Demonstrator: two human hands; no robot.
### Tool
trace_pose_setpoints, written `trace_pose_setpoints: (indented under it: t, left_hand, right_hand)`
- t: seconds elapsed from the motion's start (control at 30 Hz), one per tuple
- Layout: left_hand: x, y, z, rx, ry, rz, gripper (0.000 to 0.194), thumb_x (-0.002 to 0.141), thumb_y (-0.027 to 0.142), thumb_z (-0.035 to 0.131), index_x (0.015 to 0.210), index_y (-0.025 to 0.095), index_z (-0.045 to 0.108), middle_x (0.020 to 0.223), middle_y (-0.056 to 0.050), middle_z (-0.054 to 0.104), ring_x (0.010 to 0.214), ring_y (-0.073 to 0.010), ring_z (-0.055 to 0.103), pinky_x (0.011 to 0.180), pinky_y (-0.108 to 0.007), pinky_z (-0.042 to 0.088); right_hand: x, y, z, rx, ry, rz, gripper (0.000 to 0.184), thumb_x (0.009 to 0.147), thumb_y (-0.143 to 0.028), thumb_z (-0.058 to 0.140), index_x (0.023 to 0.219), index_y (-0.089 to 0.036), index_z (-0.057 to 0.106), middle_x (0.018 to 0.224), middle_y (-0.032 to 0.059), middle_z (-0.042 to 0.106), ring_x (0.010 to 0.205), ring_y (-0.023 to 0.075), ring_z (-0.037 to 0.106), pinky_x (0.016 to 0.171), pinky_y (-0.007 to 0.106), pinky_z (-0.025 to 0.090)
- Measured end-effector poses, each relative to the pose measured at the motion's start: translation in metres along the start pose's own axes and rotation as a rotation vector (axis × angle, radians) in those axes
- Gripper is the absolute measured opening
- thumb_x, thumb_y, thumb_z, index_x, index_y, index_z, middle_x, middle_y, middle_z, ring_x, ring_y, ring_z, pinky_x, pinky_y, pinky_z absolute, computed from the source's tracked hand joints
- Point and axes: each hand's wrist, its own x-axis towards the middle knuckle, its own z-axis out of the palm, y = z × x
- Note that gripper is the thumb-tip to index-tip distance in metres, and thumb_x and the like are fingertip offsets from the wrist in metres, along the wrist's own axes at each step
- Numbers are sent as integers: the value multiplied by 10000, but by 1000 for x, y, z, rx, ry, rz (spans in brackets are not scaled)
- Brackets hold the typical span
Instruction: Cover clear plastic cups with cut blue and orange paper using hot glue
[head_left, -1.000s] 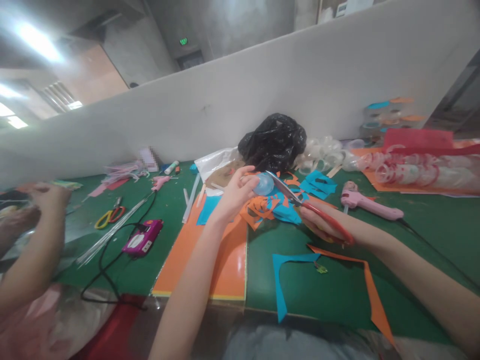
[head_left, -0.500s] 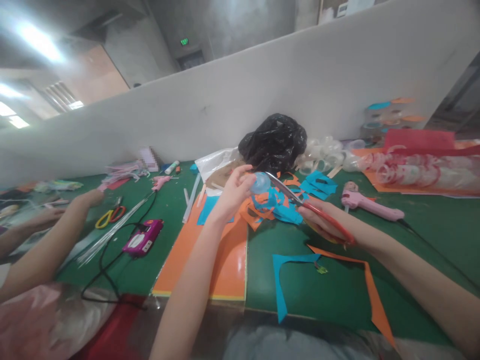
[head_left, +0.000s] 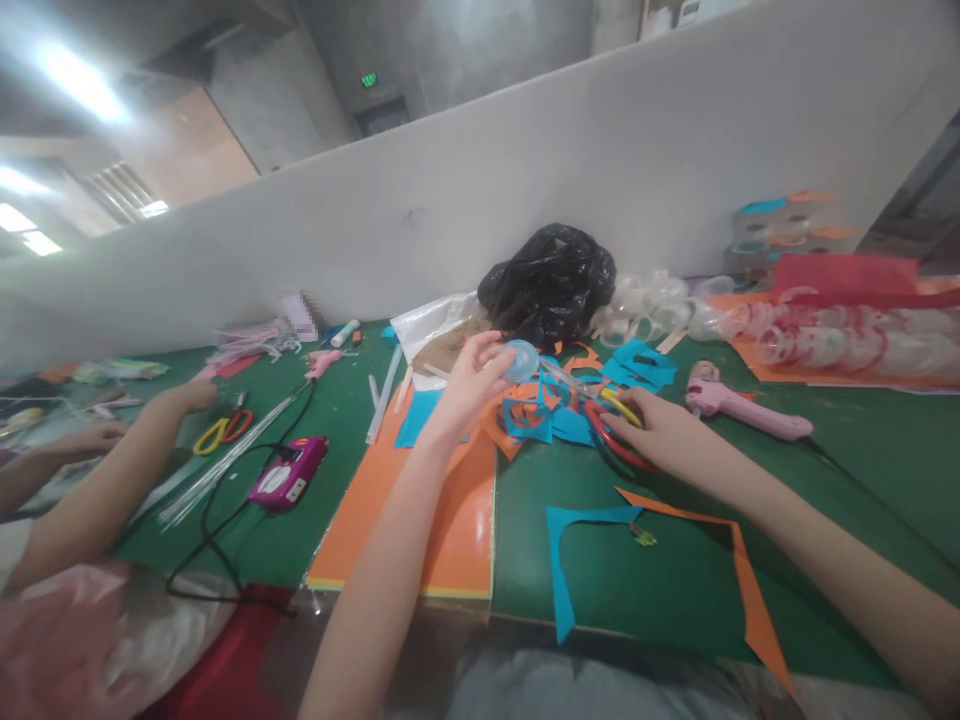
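Note:
My left hand (head_left: 469, 385) is raised over the table and pinches a small round blue-and-clear disc (head_left: 520, 360) between its fingertips. My right hand (head_left: 660, 432) lies low on the green table (head_left: 675, 570), its fingers still through the red and yellow handles of a pair of scissors (head_left: 611, 425). The blades point left into a heap of blue and orange paper offcuts (head_left: 544, 415) just under the disc.
An orange sheet (head_left: 442, 520) lies under my left forearm; blue (head_left: 559, 560) and orange (head_left: 742, 580) paper strips lie in front. A pink glue gun (head_left: 739, 405), a black bag (head_left: 547, 280), clear rings (head_left: 817, 345). At left, another person's arms (head_left: 112, 470), yellow scissors (head_left: 217, 432), a magenta device (head_left: 286, 478).
My right hand has lowered the scissors from the disc down onto the paper heap on the table. The other person's hand at left has reached toward the yellow scissors.

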Motion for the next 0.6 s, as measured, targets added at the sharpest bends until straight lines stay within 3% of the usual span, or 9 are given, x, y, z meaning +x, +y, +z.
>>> trace_pose_setpoints:
  t: [0.13, 0.27, 0.37, 0.47, 0.6]
  left_hand:
    - [3, -6, -3, 62, -7, 35, 522, 807, 398, 811, 1231, 214, 566, 1181, -78, 649, 1025, -185, 655, 907, -347, 530]
    - [6, -9, -8, 92, 21, 52, 494, 831, 379, 788, 1230, 200, 559, 1208, -92, 652, 1048, -185, 657, 919, -337, 530]
    - [7, -8, -10, 114, 45, 53, 488, 844, 377, 770, 1240, 196, 550, 1213, -94, 652, 1051, -181, 662, 931, -336, 526]
    - [6, -8, -8, 143, 41, 46, 507, 845, 380, 764, 1257, 190, 537, 1238, -109, 643, 1057, -193, 663, 916, -343, 531]
    - [1, -11, 1, 166, -43, 23, 508, 858, 391, 747, 1270, 202, 516, 1224, -106, 651, 1050, -203, 669, 911, -356, 531]
  right_hand:
    - [4, 12, 10, -180, -3, -121, 332, 970, -532, 474, 907, -220, 568, 846, 87, 697, 743, 257, 669, 646, 339, 428]
    - [7, 22, 16, -375, 129, -288, 292, 982, -416, 466, 963, -175, 630, 1023, 178, 713, 956, 337, 661, 828, 432, 481]
    - [8, 22, 14, -423, 250, -400, 289, 969, -370, 464, 953, -175, 677, 1083, 190, 705, 1048, 380, 618, 926, 522, 477]
    - [10, 18, 14, -211, 305, -367, 306, 954, -431, 490, 978, -199, 688, 1064, 150, 716, 1045, 357, 640, 946, 532, 510]
    - [10, 10, 20, 200, 182, -258, 393, 900, -551, 554, 1099, -226, 650, 1122, 130, 738, 1041, 328, 703, 951, 520, 561]
